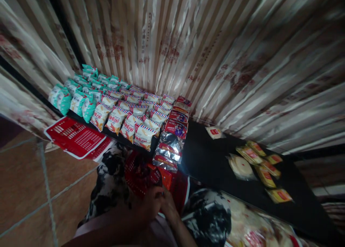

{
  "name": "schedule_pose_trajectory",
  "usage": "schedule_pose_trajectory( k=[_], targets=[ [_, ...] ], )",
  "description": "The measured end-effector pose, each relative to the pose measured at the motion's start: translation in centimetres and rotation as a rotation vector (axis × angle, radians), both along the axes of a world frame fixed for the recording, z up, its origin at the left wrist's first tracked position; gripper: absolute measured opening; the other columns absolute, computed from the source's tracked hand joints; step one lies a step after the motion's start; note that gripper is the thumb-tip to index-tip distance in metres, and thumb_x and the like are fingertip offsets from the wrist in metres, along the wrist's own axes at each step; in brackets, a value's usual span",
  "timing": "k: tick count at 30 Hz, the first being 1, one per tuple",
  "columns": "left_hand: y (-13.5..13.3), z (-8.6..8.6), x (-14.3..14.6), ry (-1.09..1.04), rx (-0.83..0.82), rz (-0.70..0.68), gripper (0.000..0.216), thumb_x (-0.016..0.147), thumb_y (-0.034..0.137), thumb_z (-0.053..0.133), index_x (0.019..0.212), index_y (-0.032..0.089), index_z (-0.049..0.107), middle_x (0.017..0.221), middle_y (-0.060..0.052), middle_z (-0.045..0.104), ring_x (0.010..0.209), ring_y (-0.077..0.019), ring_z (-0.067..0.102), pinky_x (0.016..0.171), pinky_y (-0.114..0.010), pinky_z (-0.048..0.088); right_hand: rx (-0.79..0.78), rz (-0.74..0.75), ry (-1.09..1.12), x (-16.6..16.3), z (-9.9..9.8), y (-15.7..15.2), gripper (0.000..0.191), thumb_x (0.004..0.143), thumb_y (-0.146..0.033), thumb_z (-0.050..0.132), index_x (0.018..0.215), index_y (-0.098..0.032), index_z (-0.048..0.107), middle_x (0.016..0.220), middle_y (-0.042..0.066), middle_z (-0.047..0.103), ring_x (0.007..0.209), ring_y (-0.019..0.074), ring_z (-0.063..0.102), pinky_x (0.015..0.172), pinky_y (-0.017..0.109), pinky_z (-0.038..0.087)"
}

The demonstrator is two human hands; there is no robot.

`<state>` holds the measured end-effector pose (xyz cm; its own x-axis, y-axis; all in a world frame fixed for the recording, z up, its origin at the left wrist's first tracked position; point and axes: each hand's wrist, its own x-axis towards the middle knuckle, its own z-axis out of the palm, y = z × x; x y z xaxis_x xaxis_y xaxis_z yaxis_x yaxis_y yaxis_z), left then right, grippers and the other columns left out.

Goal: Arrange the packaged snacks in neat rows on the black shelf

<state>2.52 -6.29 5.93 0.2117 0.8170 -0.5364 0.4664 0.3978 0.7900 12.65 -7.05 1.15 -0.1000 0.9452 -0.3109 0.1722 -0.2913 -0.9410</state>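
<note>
My left hand (153,198) and my right hand (167,201) are close together low in the middle, fingers closed at the near end of a dark red snack packet (155,176). Dim light and blur hide exactly how each finger grips it. Below the packet, a red basket (132,171) sits between my knees, with an orange-red packet (166,178) in it. Just beyond my hands, a column of red and silver snack packets (169,146) overlaps along the black table (201,153).
Rows of white snack bags (117,119) and teal snack bags (77,101) stand at the left. A red basket (78,137) lies beside the table's left end. Yellow packets (266,177) and a clear bag of pale round pieces (240,167) lie right. A striped curtain (172,35) hangs behind.
</note>
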Motion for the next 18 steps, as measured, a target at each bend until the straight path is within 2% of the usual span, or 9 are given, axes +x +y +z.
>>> schedule_pose_trajectory(
  k=[3, 5, 7, 9, 12, 15, 18],
  targets=[
    [-0.6, 1.6, 0.1, -0.131, 0.091, -0.005, 0.033, 0.068, 0.006, 0.041, 0.083, 0.018, 0.067, 0.095, -0.004, 0.066, 0.091, -0.0148, 0.060, 0.085, -0.025, 0.046, -0.032, -0.001, -0.077, 1.5, 1.5, -1.2, 0.023, 0.065, -0.037, 0.050, 0.067, -0.021, 0.066, 0.072, 0.004, 0.067, 0.076, 0.0252, 0.062, 0.072, 0.037, 0.049],
    [-1.0, 2.8, 0.0, -0.239, 0.220, -0.038, 0.031, 0.069, 0.006, 0.040, 0.078, 0.019, 0.067, 0.092, -0.004, 0.065, 0.088, -0.0144, 0.059, 0.083, -0.025, 0.046, -0.041, 0.001, -0.098, 2.5, 3.1, -1.9, 0.022, 0.067, -0.034, 0.051, 0.071, -0.019, 0.067, 0.072, 0.003, 0.067, 0.075, 0.0237, 0.061, 0.071, 0.036, 0.049],
    [-1.5, 4.1, -0.2, -0.310, 0.347, -0.056, 0.032, 0.072, 0.009, 0.039, 0.083, 0.020, 0.067, 0.092, -0.004, 0.064, 0.086, -0.0139, 0.059, 0.080, -0.024, 0.047, -0.035, 0.024, -0.053, 3.5, 5.5, -2.4, 0.024, 0.071, -0.036, 0.053, 0.078, -0.019, 0.068, 0.077, 0.003, 0.068, 0.078, 0.0221, 0.060, 0.074, 0.034, 0.048],
    [-1.7, 5.3, -0.6, -0.292, 0.479, -0.025, 0.033, 0.078, 0.014, 0.036, 0.093, 0.021, 0.065, 0.098, -0.005, 0.062, 0.092, -0.0148, 0.057, 0.083, -0.025, 0.046, -0.058, 0.047, 0.001, 4.4, 8.2, -2.7, 0.029, 0.073, -0.043, 0.057, 0.086, -0.020, 0.068, 0.080, 0.002, 0.067, 0.080, 0.0208, 0.060, 0.077, 0.033, 0.047],
    [-1.4, 6.6, -1.2, -0.165, 0.627, 0.084, 0.033, 0.082, 0.022, 0.035, 0.106, 0.022, 0.058, 0.113, -0.006, 0.057, 0.106, -0.0174, 0.051, 0.093, -0.029, 0.041, -0.102, -0.055, 0.066, 5.7, 11.8, -2.8, 0.038, 0.072, -0.051, 0.058, 0.091, -0.020, 0.067, 0.077, 0.003, 0.068, 0.078, 0.0214, 0.061, 0.077, 0.036, 0.047],
    [-0.6, 7.3, -1.4, -0.078, 0.575, 0.097, 0.037, 0.080, 0.025, 0.040, 0.114, 0.022, 0.052, 0.118, -0.006, 0.054, 0.108, -0.0183, 0.050, 0.093, -0.030, 0.041, -0.094, -0.134, 0.103, 6.5, 13.9, -2.4, 0.038, 0.070, -0.052, 0.062, 0.088, -0.020, 0.068, 0.074, 0.004, 0.069, 0.074, 0.0222, 0.062, 0.076, 0.038, 0.048],
    [-0.1, 7.5, -1.1, -0.094, 0.372, -0.009, 0.041, 0.075, 0.029, 0.048, 0.116, 0.023, 0.050, 0.112, -0.003, 0.060, 0.102, -0.0173, 0.055, 0.089, -0.027, 0.043, -0.044, -0.229, 0.157, 7.0, 14.6, -1.5, 0.037, 0.070, -0.050, 0.063, 0.090, -0.019, 0.067, 0.079, 0.005, 0.070, 0.074, 0.0215, 0.063, 0.077, 0.036, 0.047]
  ],
)
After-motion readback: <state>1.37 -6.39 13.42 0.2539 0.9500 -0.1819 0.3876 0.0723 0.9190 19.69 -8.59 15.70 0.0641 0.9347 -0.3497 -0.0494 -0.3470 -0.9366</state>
